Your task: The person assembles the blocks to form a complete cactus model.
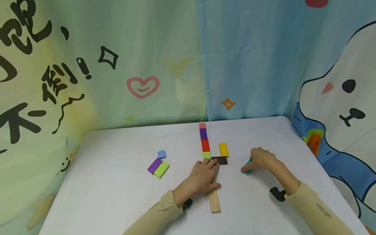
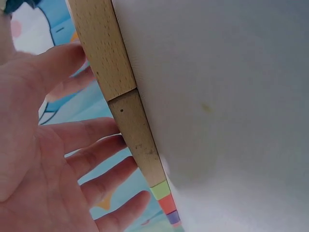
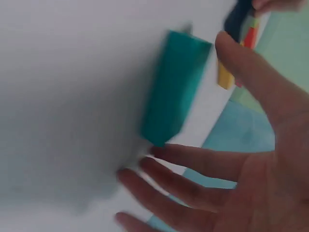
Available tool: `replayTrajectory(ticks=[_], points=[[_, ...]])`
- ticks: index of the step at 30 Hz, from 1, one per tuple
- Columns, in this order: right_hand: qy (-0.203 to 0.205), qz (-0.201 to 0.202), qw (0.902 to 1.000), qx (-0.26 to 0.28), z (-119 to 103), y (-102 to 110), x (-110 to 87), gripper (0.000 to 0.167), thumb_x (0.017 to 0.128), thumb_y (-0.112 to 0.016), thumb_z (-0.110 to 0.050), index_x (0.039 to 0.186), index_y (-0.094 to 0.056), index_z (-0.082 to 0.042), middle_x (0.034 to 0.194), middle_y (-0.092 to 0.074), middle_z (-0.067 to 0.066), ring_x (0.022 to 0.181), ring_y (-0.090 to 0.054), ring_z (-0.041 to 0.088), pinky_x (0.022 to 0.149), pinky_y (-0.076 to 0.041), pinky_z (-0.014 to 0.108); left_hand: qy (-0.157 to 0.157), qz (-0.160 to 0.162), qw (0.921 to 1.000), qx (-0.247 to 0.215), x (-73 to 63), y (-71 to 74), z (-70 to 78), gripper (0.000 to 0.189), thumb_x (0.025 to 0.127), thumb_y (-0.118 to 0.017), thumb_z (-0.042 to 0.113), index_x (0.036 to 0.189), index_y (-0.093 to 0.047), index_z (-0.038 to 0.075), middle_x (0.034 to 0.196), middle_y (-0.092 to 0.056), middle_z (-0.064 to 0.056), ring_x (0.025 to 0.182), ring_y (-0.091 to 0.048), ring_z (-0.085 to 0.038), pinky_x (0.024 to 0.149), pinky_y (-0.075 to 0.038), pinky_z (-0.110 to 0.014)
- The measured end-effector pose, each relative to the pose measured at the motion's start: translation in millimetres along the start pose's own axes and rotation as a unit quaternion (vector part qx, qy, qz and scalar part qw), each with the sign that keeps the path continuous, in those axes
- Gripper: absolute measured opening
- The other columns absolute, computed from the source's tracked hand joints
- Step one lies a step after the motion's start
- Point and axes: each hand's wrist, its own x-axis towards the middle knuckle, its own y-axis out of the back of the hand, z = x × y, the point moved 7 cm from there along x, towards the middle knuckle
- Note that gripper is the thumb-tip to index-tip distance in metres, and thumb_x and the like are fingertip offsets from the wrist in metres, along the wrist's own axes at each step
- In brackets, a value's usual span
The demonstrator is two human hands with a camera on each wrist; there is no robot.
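My left hand (image 1: 203,176) lies over a straight row of blocks, its extended fingers touching the side of two plain wooden blocks (image 2: 137,137) set end to end. Beyond them the row runs on with a light green block (image 1: 206,155), a red block (image 1: 205,145), a purple block (image 1: 203,133) and a pink block (image 1: 202,125). A dark block (image 1: 221,160) sticks out to the right of the row by my left fingertips. My right hand (image 1: 262,159) reaches around a teal block (image 3: 176,87), thumb near one end and a fingertip at the other; firm contact is unclear.
A yellow block (image 1: 224,149) meets the dark block from behind. Left of the row lie a small blue block (image 1: 161,154), a purple block (image 1: 154,165) and a green block (image 1: 161,169). The white table (image 1: 117,195) ends at a printed curtain (image 1: 164,107).
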Motion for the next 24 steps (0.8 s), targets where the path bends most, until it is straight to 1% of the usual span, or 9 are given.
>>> replayTrajectory(ticks=[2,4,7,11,14,18,20,22,24], points=[[0.008,0.009,0.9997,0.02,1,-2,-5.4,0.054,0.073,-0.085,-0.04,0.087,-0.056,0.004,0.079,-0.052,0.011,0.07,-0.049,0.024,0.061,-0.042,0.033,0.003,-0.001,1.0,0.008,0.2,-0.5,-1.1,0.075,0.091,-0.059,0.06,0.147,-0.048,0.011,0.151,-0.043,-0.003,0.135,-0.039,-0.02,0.099,-0.041,-0.036],[0.022,0.027,0.9987,0.037,0,-2,-6.9,0.052,0.073,-0.086,-0.034,0.087,-0.056,0.005,0.078,-0.052,0.01,0.07,-0.049,0.024,0.061,-0.042,0.033,0.005,0.0,1.0,0.008,0.5,-0.3,-2.3,0.075,0.09,-0.059,0.06,0.146,-0.048,0.011,0.151,-0.043,-0.003,0.135,-0.039,-0.02,0.099,-0.041,-0.037],[0.033,0.055,0.9957,0.066,-3,0,-3.1,0.054,0.071,-0.088,-0.027,0.095,-0.056,0.009,0.082,-0.057,0.014,0.073,-0.052,0.027,0.065,-0.046,0.038,0.005,0.003,1.0,0.004,0.6,0.2,-3.2,0.075,0.09,-0.06,0.059,0.146,-0.048,0.011,0.151,-0.044,-0.004,0.135,-0.039,-0.02,0.099,-0.041,-0.037],[0.052,0.09,0.9869,0.124,-3,3,12.5,0.054,0.072,-0.087,-0.016,0.106,-0.055,0.011,0.096,-0.061,0.024,0.082,-0.056,0.033,0.072,-0.049,0.045,0.001,0.005,1.0,0.002,0.9,-0.4,-3.3,0.075,0.09,-0.06,0.059,0.146,-0.048,0.011,0.151,-0.044,-0.004,0.134,-0.039,-0.02,0.099,-0.042,-0.036],[0.074,0.128,0.9721,0.182,-1,10,28.6,0.047,0.077,-0.082,-0.01,0.112,-0.058,0.01,0.104,-0.06,0.029,0.09,-0.057,0.037,0.077,-0.049,0.047,0.002,0.006,1.0,0.004,1.6,-0.4,-3.2,0.075,0.09,-0.06,0.06,0.146,-0.048,0.011,0.151,-0.044,-0.003,0.134,-0.039,-0.02,0.098,-0.042,-0.036],[0.105,0.171,0.9432,0.265,0,21,48.6,0.045,0.086,-0.074,-0.008,0.126,-0.06,0.007,0.114,-0.059,0.031,0.094,-0.061,0.04,0.08,-0.051,0.046,0.001,0.001,1.0,-0.002,1.4,0.3,-2.2,0.075,0.09,-0.06,0.059,0.146,-0.048,0.011,0.151,-0.043,-0.003,0.134,-0.039,-0.02,0.099,-0.042,-0.036],[0.121,0.177,0.93,0.298,-5,24,57.5,0.047,0.089,-0.071,-0.007,0.132,-0.057,0.006,0.12,-0.057,0.032,0.093,-0.064,0.039,0.08,-0.053,0.042,0.001,-0.003,0.9999,-0.012,1.1,-0.3,-1.8,0.075,0.09,-0.061,0.059,0.146,-0.048,0.011,0.151,-0.043,-0.003,0.134,-0.039,-0.02,0.099,-0.042,-0.037],[0.131,0.171,0.9182,0.333,-11,26,67.6,0.051,0.09,-0.068,-0.005,0.137,-0.053,0.006,0.124,-0.054,0.033,0.091,-0.066,0.037,0.079,-0.055,0.036,0.001,-0.01,0.9997,-0.022,0.8,-1.3,-1.8,0.075,0.09,-0.061,0.059,0.147,-0.048,0.011,0.152,-0.043,-0.003,0.134,-0.039,-0.019,0.1,-0.043,-0.037],[0.131,0.16,0.91,0.359,-17,26,77.1,0.055,0.091,-0.068,-0.003,0.141,-0.048,0.006,0.126,-0.051,0.033,0.09,-0.065,0.033,0.077,-0.056,0.03,0.001,-0.013,0.9994,-0.032,1.3,-2.3,-1.9,0.075,0.091,-0.06,0.059,0.147,-0.047,0.011,0.152,-0.042,-0.002,0.134,-0.038,-0.019,0.1,-0.043,-0.038]])
